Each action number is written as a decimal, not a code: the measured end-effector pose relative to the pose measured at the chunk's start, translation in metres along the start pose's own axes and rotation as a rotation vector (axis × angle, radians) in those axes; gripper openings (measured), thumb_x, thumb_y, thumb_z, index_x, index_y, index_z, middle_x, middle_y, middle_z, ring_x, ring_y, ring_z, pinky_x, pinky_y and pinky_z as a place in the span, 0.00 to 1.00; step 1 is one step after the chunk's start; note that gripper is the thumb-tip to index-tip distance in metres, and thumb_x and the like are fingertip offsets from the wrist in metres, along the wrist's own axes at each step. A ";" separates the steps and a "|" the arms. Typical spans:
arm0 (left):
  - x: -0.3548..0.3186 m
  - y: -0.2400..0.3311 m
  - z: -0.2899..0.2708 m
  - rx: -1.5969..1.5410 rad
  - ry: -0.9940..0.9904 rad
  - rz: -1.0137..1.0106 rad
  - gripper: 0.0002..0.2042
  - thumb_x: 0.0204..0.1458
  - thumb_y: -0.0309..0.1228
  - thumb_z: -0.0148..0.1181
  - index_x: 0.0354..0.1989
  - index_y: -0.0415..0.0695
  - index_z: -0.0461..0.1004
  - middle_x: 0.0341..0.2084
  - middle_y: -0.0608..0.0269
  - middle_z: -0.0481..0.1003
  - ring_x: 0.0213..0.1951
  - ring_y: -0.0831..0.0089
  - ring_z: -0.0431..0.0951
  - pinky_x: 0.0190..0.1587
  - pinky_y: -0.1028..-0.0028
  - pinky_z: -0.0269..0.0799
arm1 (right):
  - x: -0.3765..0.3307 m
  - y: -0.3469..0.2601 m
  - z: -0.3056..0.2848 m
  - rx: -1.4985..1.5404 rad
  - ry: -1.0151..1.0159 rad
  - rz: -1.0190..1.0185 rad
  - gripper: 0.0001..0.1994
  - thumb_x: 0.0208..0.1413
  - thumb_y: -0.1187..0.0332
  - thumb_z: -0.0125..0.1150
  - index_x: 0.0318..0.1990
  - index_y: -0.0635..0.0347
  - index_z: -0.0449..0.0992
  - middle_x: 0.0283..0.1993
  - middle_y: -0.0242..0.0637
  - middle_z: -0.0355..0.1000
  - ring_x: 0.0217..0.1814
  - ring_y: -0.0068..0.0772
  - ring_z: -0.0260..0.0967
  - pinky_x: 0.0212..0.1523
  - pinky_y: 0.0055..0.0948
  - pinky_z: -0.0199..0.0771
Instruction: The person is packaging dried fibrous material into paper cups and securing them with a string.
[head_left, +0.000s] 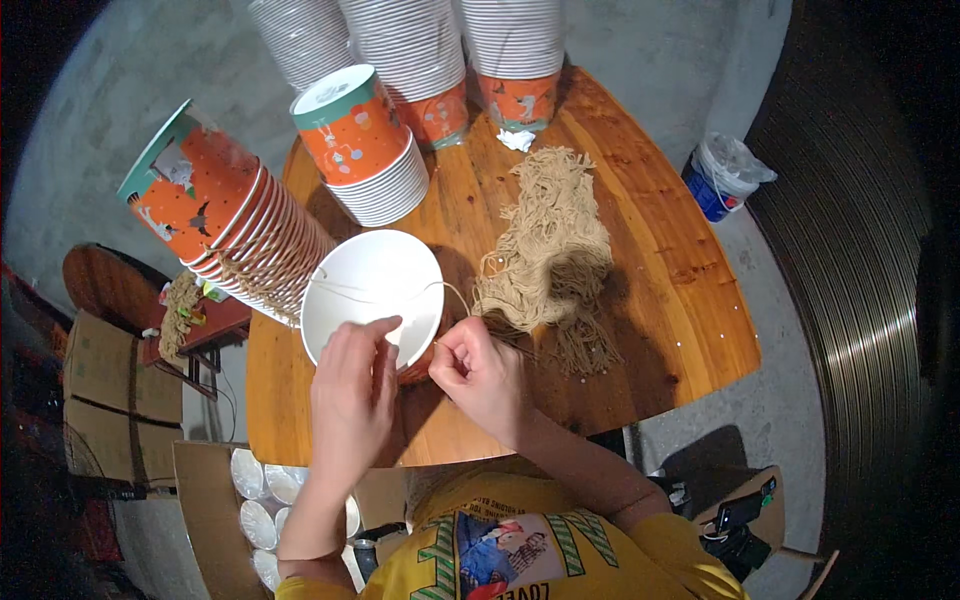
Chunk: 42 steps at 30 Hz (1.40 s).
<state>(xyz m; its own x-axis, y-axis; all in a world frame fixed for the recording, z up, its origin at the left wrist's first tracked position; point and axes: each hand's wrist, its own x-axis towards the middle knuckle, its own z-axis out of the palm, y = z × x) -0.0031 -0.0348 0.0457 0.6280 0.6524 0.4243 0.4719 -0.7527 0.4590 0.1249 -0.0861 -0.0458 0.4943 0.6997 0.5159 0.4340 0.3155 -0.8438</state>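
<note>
A white-lined paper bucket point(385, 262) leans toward me on the table. A thin beige cord point(352, 290) runs across its mouth and loops past the right rim. My left hand point(350, 385) lies over the bucket's near rim, its fingers loosely bent and the thumb apart from them. I see nothing between them. Close to the bucket's right side, my right hand point(482, 375) is closed in a pinch on the cord. Just beyond that hand rests a large bundle of beige cords point(555, 240).
Left of the bucket, a tilted stack of orange buckets point(205, 190) has cords draped along it. Another bucket stack point(350, 135) and tall wrapped stacks point(405, 45) stand farther back. White crumpled paper point(516, 139) lies on the wooden table point(660, 200). A cardboard box point(205, 500) sits below.
</note>
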 end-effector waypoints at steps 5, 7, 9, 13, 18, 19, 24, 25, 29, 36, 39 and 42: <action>0.027 -0.020 -0.006 -0.332 -0.379 -0.211 0.09 0.54 0.25 0.55 0.44 0.40 0.72 0.29 0.55 0.73 0.31 0.65 0.74 0.36 0.70 0.70 | 0.002 -0.005 0.000 -0.015 -0.025 0.050 0.09 0.46 0.75 0.61 0.30 0.58 0.64 0.22 0.37 0.70 0.22 0.39 0.73 0.23 0.34 0.72; 0.033 -0.027 -0.006 -0.301 -0.439 -0.183 0.10 0.55 0.26 0.55 0.44 0.39 0.72 0.30 0.56 0.74 0.32 0.68 0.75 0.37 0.71 0.70 | 0.001 -0.003 0.002 -0.021 -0.022 0.033 0.09 0.46 0.75 0.61 0.30 0.58 0.64 0.23 0.38 0.70 0.22 0.40 0.73 0.23 0.35 0.72; 0.037 -0.032 -0.006 -0.339 -0.520 -0.124 0.08 0.55 0.26 0.54 0.41 0.39 0.72 0.29 0.56 0.74 0.30 0.68 0.73 0.36 0.72 0.69 | 0.001 -0.004 0.003 -0.030 -0.021 0.020 0.09 0.46 0.75 0.61 0.31 0.58 0.64 0.23 0.38 0.70 0.22 0.40 0.73 0.23 0.35 0.72; 0.044 -0.029 -0.003 -0.428 -0.648 -0.285 0.05 0.55 0.26 0.54 0.37 0.38 0.71 0.29 0.57 0.74 0.29 0.68 0.72 0.35 0.72 0.69 | 0.003 -0.005 -0.002 -0.025 -0.040 0.048 0.08 0.47 0.78 0.61 0.32 0.62 0.67 0.20 0.34 0.69 0.20 0.17 0.67 0.22 0.21 0.69; 0.045 -0.026 -0.003 -0.249 -0.551 -0.075 0.03 0.55 0.25 0.52 0.35 0.39 0.68 0.27 0.53 0.71 0.30 0.61 0.72 0.36 0.68 0.68 | 0.004 -0.005 -0.004 -0.041 -0.060 0.019 0.07 0.49 0.78 0.60 0.33 0.62 0.67 0.20 0.32 0.68 0.21 0.15 0.66 0.22 0.20 0.67; 0.044 -0.028 -0.004 -0.249 -0.547 -0.076 0.03 0.55 0.25 0.52 0.35 0.39 0.68 0.27 0.53 0.71 0.30 0.61 0.72 0.36 0.68 0.68 | 0.003 -0.005 -0.004 -0.008 -0.033 0.002 0.06 0.50 0.78 0.59 0.34 0.62 0.68 0.20 0.30 0.67 0.20 0.14 0.64 0.21 0.20 0.65; 0.045 -0.026 -0.008 -0.100 -0.189 0.087 0.03 0.53 0.23 0.53 0.35 0.38 0.68 0.29 0.50 0.68 0.35 0.49 0.71 0.37 0.61 0.67 | 0.019 -0.022 -0.031 0.078 -0.154 0.150 0.06 0.55 0.76 0.57 0.39 0.61 0.68 0.20 0.33 0.66 0.20 0.19 0.66 0.22 0.25 0.65; 0.045 -0.025 -0.007 -0.102 -0.186 0.085 0.03 0.53 0.23 0.53 0.35 0.38 0.68 0.29 0.50 0.68 0.35 0.49 0.71 0.37 0.61 0.67 | 0.025 -0.024 -0.033 0.076 -0.157 0.148 0.06 0.55 0.76 0.57 0.39 0.61 0.68 0.20 0.33 0.66 0.20 0.19 0.66 0.22 0.25 0.65; 0.046 -0.020 -0.004 -0.217 -0.151 0.082 0.04 0.54 0.23 0.54 0.36 0.37 0.68 0.29 0.52 0.67 0.34 0.53 0.71 0.35 0.65 0.68 | 0.045 -0.024 -0.031 0.096 -0.268 0.122 0.07 0.54 0.74 0.59 0.40 0.61 0.69 0.18 0.26 0.60 0.19 0.14 0.57 0.20 0.21 0.58; 0.043 -0.024 -0.003 -0.691 -0.305 -0.305 0.09 0.58 0.24 0.50 0.47 0.41 0.68 0.34 0.68 0.71 0.34 0.84 0.69 0.34 0.80 0.67 | 0.048 -0.001 -0.017 0.490 -0.346 0.314 0.02 0.57 0.74 0.56 0.33 0.60 0.70 0.20 0.17 0.58 0.21 0.07 0.51 0.20 0.15 0.50; 0.047 -0.023 -0.003 -0.888 -0.432 -0.425 0.12 0.56 0.23 0.52 0.49 0.40 0.67 0.32 0.69 0.71 0.32 0.83 0.68 0.35 0.82 0.65 | 0.051 -0.012 -0.022 0.472 -0.369 0.289 0.02 0.59 0.75 0.54 0.34 0.60 0.69 0.22 0.16 0.59 0.22 0.05 0.51 0.20 0.13 0.50; 0.049 -0.029 0.002 -0.969 -0.488 -0.466 0.14 0.54 0.22 0.54 0.49 0.40 0.67 0.32 0.70 0.71 0.30 0.84 0.67 0.35 0.83 0.63 | 0.053 -0.008 -0.022 0.482 -0.396 0.293 0.01 0.59 0.77 0.52 0.36 0.61 0.68 0.23 0.18 0.63 0.23 0.06 0.55 0.21 0.13 0.53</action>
<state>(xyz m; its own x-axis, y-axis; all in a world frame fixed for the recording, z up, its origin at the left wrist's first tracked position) 0.0152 0.0193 0.0515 0.7885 0.5858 -0.1875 0.1832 0.0673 0.9808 0.1642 -0.0661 -0.0088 0.1882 0.9522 0.2406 -0.1045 0.2630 -0.9591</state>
